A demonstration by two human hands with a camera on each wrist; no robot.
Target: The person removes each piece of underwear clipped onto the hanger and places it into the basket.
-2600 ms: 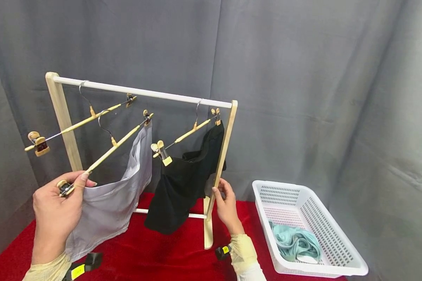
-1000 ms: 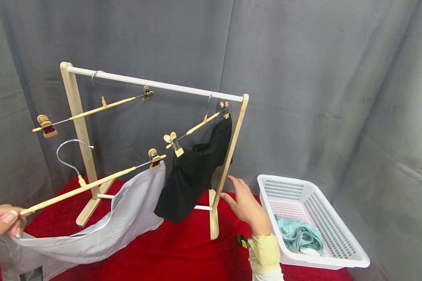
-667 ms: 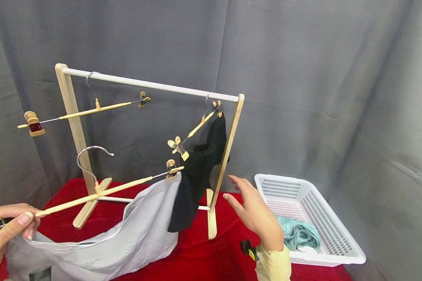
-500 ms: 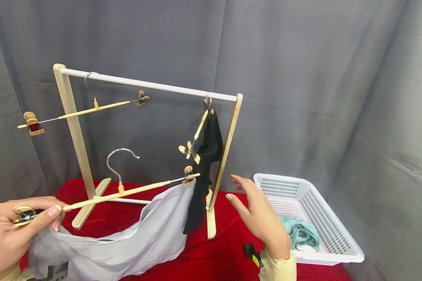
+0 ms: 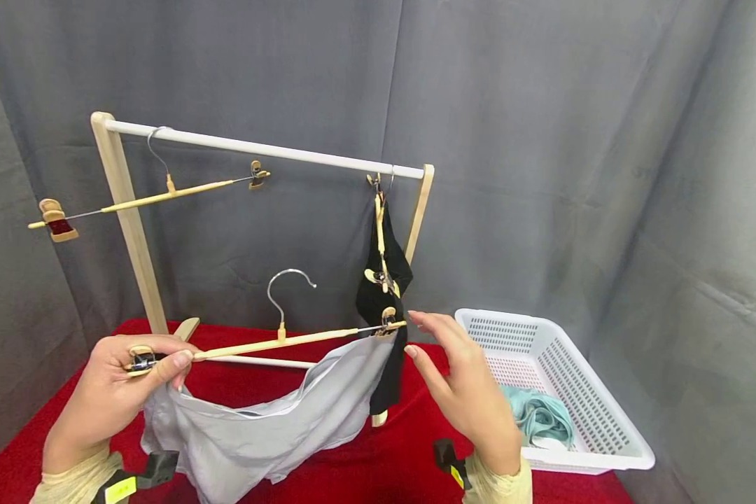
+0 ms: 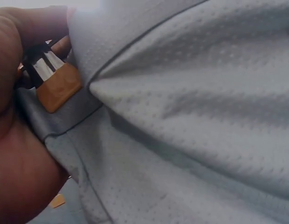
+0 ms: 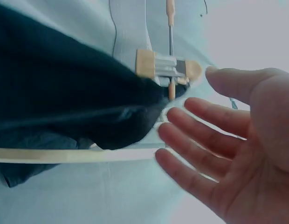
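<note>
My left hand (image 5: 110, 392) pinches the left end of a clip hanger (image 5: 246, 348), whose metal hook stands free below the rail. A light grey garment (image 5: 271, 437) hangs from the hanger's two clips; close up in the left wrist view, one wooden clip (image 6: 59, 87) bites its waistband. At the hanger's other end is my right hand (image 5: 472, 392), fingers extended and thumb apart, holding nothing. A black garment (image 5: 400, 266) on another clip hanger (image 5: 379, 224) hangs from the rail, partly hidden behind the grey one. The right wrist view shows a clip (image 7: 156, 65) on the black cloth, near my fingertips.
A wooden rack with a white rail (image 5: 258, 148) stands on the red cloth (image 5: 428, 462). Towards its left end hangs a bare clip hanger (image 5: 164, 197). To the right sits a white perforated basket (image 5: 598, 413) with a teal garment (image 5: 538, 416) inside. Grey curtains (image 5: 529, 154) enclose the back.
My left hand has taken the grey garment's hanger off the rail, then swung it down and right. My right hand has let go of the rack post. The black garment's hanger has swivelled.
</note>
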